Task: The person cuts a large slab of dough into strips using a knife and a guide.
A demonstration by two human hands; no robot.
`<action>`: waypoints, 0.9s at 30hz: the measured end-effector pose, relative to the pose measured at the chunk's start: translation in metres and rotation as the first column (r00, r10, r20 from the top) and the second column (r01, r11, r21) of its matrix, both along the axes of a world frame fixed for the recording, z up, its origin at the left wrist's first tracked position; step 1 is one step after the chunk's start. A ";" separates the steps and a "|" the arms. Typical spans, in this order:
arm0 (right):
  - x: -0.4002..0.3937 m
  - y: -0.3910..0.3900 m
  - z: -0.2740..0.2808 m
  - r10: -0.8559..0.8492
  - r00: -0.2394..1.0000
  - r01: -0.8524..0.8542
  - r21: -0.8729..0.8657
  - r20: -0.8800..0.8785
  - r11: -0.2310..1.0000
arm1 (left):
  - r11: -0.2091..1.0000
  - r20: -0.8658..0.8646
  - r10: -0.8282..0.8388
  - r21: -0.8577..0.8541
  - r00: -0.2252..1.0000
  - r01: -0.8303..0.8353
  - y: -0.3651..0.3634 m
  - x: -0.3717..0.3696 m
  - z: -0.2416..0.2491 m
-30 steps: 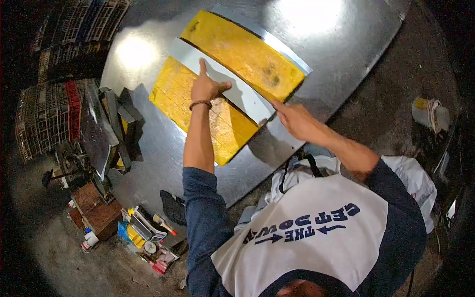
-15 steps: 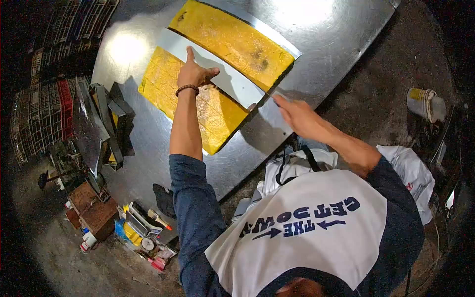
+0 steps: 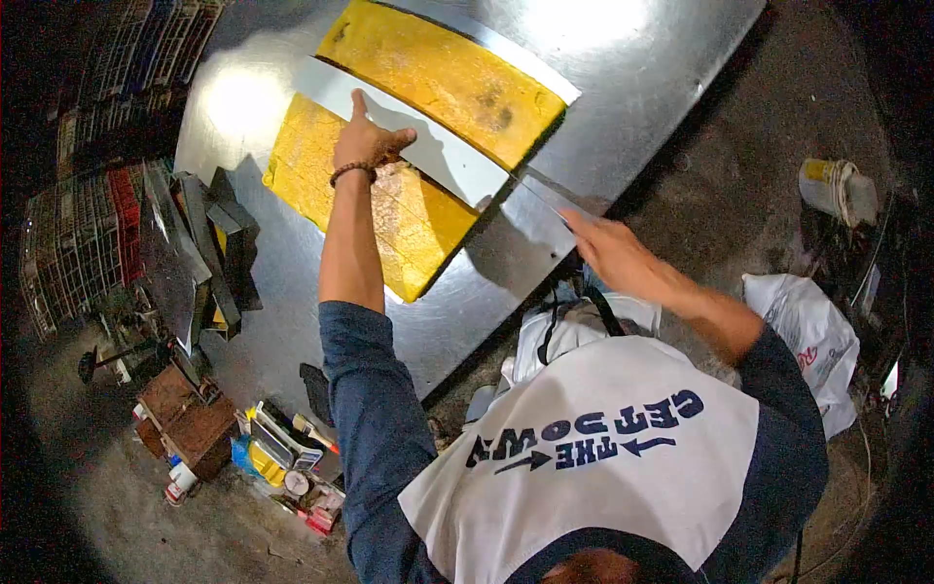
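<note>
Two long yellow slabs that look like sheet cake lie side by side on a metal table: the far slab (image 3: pixel 438 73) and the near slab (image 3: pixel 413 229), both with dark edges. A flat white strip (image 3: pixel 443 156) runs lengthwise between them. My left hand (image 3: pixel 370 141), a beaded bracelet at its wrist, presses on the strip and the near slab with thumb and forefinger spread. In my right hand (image 3: pixel 618 258) is a knife (image 3: pixel 538 193), its thin blade pointing to the right end of the gap between the slabs. The knife handle is mostly hidden by my fingers.
Dark metal trays (image 3: pixel 209 253) lean at the table's left side, near stacked crates (image 3: pixel 73 253). A box of tools and small items (image 3: pixel 287 462) sits lower left. A white plastic bag (image 3: pixel 803 341) and a bucket (image 3: pixel 837 192) stand right of the metal table (image 3: pixel 642 117).
My right hand has drawn the knife back toward my body and to the right, so more blade shows past the slabs' end. My left hand stays on the strip. The view has shifted slightly.
</note>
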State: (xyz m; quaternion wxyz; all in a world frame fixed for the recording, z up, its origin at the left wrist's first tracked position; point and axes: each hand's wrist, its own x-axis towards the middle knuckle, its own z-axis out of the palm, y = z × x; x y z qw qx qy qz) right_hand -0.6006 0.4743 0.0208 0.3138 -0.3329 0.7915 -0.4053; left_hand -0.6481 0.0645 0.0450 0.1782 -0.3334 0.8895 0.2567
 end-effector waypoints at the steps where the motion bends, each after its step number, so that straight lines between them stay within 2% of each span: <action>1: -0.012 -0.016 -0.004 0.057 0.998 -0.059 0.083 0.028 0.995 | 0.999 -0.041 -0.031 -0.023 0.999 0.030 -0.001 0.002 -0.002; 2: -0.007 -0.013 -0.009 0.051 0.998 -0.053 0.079 0.031 0.995 | 0.997 -0.085 -0.061 -0.052 0.995 0.056 -0.006 0.002 -0.005; 3: -0.004 -0.013 -0.018 0.012 0.999 -0.013 -0.015 -0.045 1.000 | 0.988 -0.111 -0.119 -0.112 0.987 0.106 -0.014 0.004 -0.019; 4: 0.002 -0.011 -0.024 -0.037 0.993 0.026 -0.107 -0.108 0.994 | 0.986 -0.106 -0.128 -0.120 0.986 0.115 -0.012 0.002 -0.012; 6: 0.015 0.012 -0.017 -0.031 0.996 0.027 -0.052 -0.080 0.998 | 0.998 -0.046 0.009 0.056 0.999 -0.006 0.003 0.002 0.006; 8: 0.021 0.022 -0.014 -0.029 0.998 0.029 -0.009 -0.060 1.000 | 0.999 -0.036 0.004 0.034 0.999 -0.003 0.004 -0.003 0.005; 11: 0.013 -0.003 -0.032 -0.042 0.999 0.042 -0.024 -0.027 0.999 | 0.974 -0.142 0.104 0.217 0.984 -0.072 -0.003 0.002 -0.009; 12: 0.011 -0.008 -0.036 -0.054 0.997 0.053 -0.015 -0.057 0.998 | 0.976 -0.146 0.095 0.210 0.985 -0.063 -0.002 -0.002 -0.006; 14: 0.031 0.018 -0.040 -0.086 0.996 0.085 -0.029 -0.032 0.996 | 0.994 -0.029 0.060 0.089 0.998 -0.057 0.007 -0.003 0.005; 16: 0.049 0.061 -0.032 -0.059 0.998 0.056 0.091 0.030 0.994 | 0.988 -0.061 0.074 0.137 0.995 -0.065 0.006 -0.003 0.006; 18: 0.074 0.105 -0.030 -0.123 0.984 0.124 -0.002 0.126 0.992 | 0.979 -0.091 0.105 0.186 0.990 -0.086 0.000 0.002 -0.002; 20: 0.080 0.123 -0.010 -0.149 0.987 0.151 -0.023 0.063 0.988 | 0.995 -0.124 -0.081 -0.068 0.989 0.073 -0.012 -0.001 -0.017; 21: 0.075 0.125 -0.001 -0.178 0.984 0.179 -0.044 0.017 0.983 | 0.999 -0.141 -0.033 0.030 0.990 0.038 -0.015 0.002 -0.020; 22: 0.063 0.114 0.008 -0.159 0.987 0.158 -0.058 -0.003 0.986 | 0.992 -0.159 0.022 0.126 0.987 -0.001 -0.014 0.003 -0.018; 23: 0.051 0.091 0.021 -0.224 0.971 0.227 -0.030 0.084 0.973 | 0.990 -0.129 0.016 0.140 0.992 0.002 -0.014 0.002 -0.014; 24: 0.035 0.069 0.029 -0.283 0.945 0.287 0.001 0.164 0.958 | 0.998 -0.108 -0.023 0.054 0.994 0.029 -0.028 0.000 -0.035; 25: 0.023 0.045 0.005 -0.288 0.956 0.270 -0.228 -0.049 0.935 | 0.999 -0.171 -0.010 0.045 0.985 0.018 -0.033 0.001 -0.043; 26: 0.009 0.018 -0.013 -0.305 0.946 0.272 -0.238 -0.113 0.932 | 0.999 -0.226 0.002 0.039 0.974 0.007 -0.029 0.001 -0.046; 27: -0.006 -0.010 -0.021 -0.324 0.943 0.306 -0.193 -0.071 0.932 | 0.998 -0.175 0.054 -0.005 0.983 -0.056 -0.009 -0.001 -0.024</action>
